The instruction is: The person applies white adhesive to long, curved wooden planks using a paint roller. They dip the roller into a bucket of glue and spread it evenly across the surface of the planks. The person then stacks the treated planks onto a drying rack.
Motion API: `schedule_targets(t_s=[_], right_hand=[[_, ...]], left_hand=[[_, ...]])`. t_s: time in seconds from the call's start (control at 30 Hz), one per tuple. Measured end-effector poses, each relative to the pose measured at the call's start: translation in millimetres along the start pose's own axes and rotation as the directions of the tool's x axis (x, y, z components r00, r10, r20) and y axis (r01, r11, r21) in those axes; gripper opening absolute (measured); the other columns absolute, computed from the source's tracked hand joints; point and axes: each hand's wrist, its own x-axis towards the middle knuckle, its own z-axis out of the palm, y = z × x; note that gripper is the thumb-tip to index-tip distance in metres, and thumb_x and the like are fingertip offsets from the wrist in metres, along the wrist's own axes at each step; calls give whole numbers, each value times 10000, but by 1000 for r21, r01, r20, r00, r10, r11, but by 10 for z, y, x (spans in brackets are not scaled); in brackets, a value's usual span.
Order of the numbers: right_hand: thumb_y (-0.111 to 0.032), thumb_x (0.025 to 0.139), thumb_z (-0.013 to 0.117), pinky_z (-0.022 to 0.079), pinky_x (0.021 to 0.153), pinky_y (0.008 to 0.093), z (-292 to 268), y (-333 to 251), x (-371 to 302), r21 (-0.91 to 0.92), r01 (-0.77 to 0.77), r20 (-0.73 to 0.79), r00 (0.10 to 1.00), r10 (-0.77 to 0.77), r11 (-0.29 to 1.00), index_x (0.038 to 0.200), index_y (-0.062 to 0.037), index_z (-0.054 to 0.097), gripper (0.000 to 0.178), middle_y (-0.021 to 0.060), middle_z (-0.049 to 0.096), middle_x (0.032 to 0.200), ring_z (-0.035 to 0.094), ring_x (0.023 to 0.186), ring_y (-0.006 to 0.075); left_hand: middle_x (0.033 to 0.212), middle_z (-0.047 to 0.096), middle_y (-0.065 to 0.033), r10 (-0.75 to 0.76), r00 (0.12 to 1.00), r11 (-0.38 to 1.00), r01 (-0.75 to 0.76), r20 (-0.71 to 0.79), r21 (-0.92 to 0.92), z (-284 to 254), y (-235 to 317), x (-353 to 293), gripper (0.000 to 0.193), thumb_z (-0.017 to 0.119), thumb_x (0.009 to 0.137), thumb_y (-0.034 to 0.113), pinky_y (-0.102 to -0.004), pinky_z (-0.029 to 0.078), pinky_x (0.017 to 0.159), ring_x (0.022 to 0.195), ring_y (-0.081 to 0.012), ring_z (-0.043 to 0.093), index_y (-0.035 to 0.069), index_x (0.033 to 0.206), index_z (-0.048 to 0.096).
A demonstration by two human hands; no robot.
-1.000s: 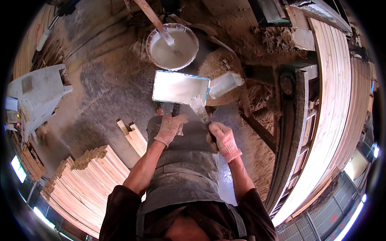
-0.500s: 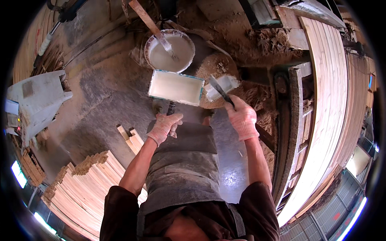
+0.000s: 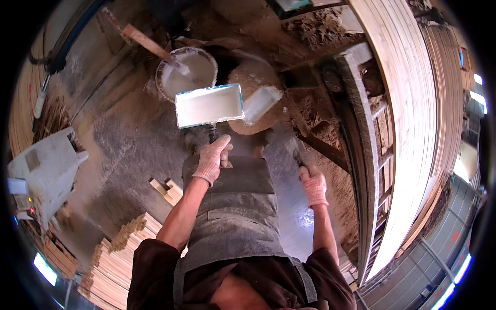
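My left hand (image 3: 211,159), in a pale, stained glove, grips the dark handle of a rectangular tray (image 3: 207,106). The tray has a blue-green rim and is white inside. My right hand (image 3: 313,186), gloved too, is low on the right, closed around a flat-bladed scraper (image 3: 295,154) that points up and away; its blade is blurred. Just beyond the tray stands a round bucket (image 3: 161,77) of whitish liquid with a wooden stick (image 3: 147,42) leaning in it. To the tray's right, a white-coated rectangular block or container (image 3: 262,105) lies on a round, dusty surface (image 3: 248,77).
On the right, long pale boards (image 3: 400,93) run beside a worn metal frame (image 3: 364,113). Stacked timber (image 3: 121,258) lies at the lower left. A grey machine housing (image 3: 44,160) stands at the far left. Sawdust (image 3: 320,28) is heaped at the back.
My right hand with the scraper has dropped down and nearer, away from the white-coated block. The tray has tilted and stays in my left hand. The whole view has shifted.
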Motion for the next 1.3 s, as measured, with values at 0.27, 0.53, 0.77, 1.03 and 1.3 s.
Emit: schedule_targets(t_s=[0.27, 0.53, 0.77, 1.03, 1.3], right_hand=[[-401, 984, 517, 534, 635, 447, 432, 1958, 227, 174, -386, 202, 915, 350, 906, 978, -30, 708, 418, 180, 698, 762, 690, 671, 334], [-319, 969, 608, 422, 384, 328, 93, 3060, 93, 380, -668, 445, 739, 507, 640, 1024, -56, 707, 287, 63, 644, 677, 537, 430, 155], [-306, 987, 615, 430, 396, 318, -138, 3242, 154, 361, -711, 524, 690, 499, 604, 1048, -62, 717, 272, 54, 663, 684, 552, 440, 143], [-317, 996, 609, 435, 395, 304, -357, 3105, 409, 308, -666, 528, 714, 461, 679, 1104, -71, 726, 293, 49, 673, 699, 555, 448, 132], [-307, 1003, 609, 441, 404, 299, -303, 2913, 562, 332, -643, 544, 728, 417, 690, 1127, -61, 717, 296, 49, 677, 719, 558, 457, 122]], left_hand=[[542, 389, 91, -17, 1000, 954, 18, 8, -300, 1473, -345, 170, 352, 728, 937, 446, -343, 423, 508, 447, -94, 365, 140, 821, 600], [625, 403, 74, 6, 988, 883, -76, -151, -463, 2249, -774, 724, 360, 744, 913, 471, -352, 392, 589, 509, -106, 336, 155, 856, 581], [762, 532, 1, 25, 982, 873, -114, -189, -474, 2424, -1030, 1183, 380, 731, 917, 477, -397, 469, 591, 585, -166, 480, 118, 949, 612], [702, 542, -13, 40, 986, 867, -114, -161, -485, 2473, -1257, 1398, 378, 697, 937, 468, -401, 504, 604, 590, -186, 544, 101, 998, 629], [935, 639, -91, -55, 998, 903, 42, -19, -427, 2321, -1433, 1681, 456, 728, 917, 476, -550, 588, 766, 807, -296, 663, 102, 1155, 624]])
